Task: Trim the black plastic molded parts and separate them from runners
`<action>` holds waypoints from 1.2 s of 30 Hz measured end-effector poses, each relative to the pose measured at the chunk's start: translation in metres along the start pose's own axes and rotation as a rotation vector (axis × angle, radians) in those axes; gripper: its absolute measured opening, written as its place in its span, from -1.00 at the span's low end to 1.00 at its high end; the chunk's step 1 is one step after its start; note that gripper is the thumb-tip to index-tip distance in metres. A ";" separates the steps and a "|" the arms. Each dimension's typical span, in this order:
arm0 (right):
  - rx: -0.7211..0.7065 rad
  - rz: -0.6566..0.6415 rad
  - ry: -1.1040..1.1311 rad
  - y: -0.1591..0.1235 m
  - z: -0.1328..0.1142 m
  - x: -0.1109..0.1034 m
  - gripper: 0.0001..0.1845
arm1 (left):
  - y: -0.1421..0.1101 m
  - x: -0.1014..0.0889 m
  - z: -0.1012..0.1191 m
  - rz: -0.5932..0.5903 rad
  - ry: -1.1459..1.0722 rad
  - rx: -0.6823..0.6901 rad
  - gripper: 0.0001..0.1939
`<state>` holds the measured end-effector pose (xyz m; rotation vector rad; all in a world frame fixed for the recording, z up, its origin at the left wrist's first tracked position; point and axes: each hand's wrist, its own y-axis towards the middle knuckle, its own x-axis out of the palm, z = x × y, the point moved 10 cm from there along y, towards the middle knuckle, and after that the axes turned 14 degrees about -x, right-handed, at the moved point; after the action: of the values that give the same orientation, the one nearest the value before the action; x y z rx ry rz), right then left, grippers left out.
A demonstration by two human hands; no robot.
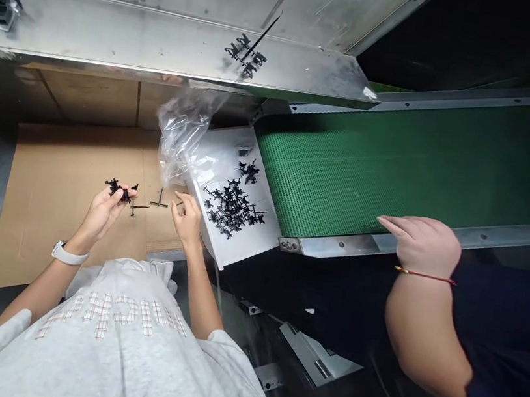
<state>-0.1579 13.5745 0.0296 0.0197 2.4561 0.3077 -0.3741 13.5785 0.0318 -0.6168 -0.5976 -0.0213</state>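
Observation:
My left hand (106,210) is closed on a small cluster of black plastic parts (119,190), held above the cardboard sheet (47,207). To the right, my right hand (187,217) has its thumb and fingers apart, and I see nothing between them. Thin black plastic sprue pieces (159,202) lie on the cardboard between my hands. Right beside my right hand stands a white tray (266,244), in which a pile of black plastic parts (231,210) lies.
A crumpled clear plastic bag (179,140) hangs over the tray's left edge. A green conveyor belt (399,158) runs off to the right, with a co-worker's hand (428,248) at its near edge. Overhead, a metal ledge (144,37) holds a branched black sprue (245,56).

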 end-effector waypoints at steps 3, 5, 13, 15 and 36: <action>0.067 0.133 0.170 -0.009 0.006 -0.011 -0.72 | -0.018 0.004 -0.010 -0.027 -0.028 -0.085 -0.64; 0.081 0.125 0.329 -0.013 -0.004 -0.007 -0.74 | -0.031 0.009 -0.010 -0.036 -0.044 -0.116 -0.65; -0.011 -0.203 0.829 -0.029 -0.119 -0.004 -0.61 | -0.086 0.043 0.010 -0.188 -0.099 -0.127 -0.68; -0.023 -0.200 0.837 -0.029 -0.135 -0.012 -0.58 | -0.098 0.047 0.015 -0.232 -0.103 -0.112 -0.73; -0.466 -0.064 0.604 -0.050 -0.209 -0.042 -0.60 | -0.143 0.058 0.034 -0.449 0.017 0.111 -0.88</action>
<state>-0.2503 13.4768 0.2031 -0.4041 2.8929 0.9667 -0.3706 13.4886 0.1618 -0.3648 -0.7061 -0.4110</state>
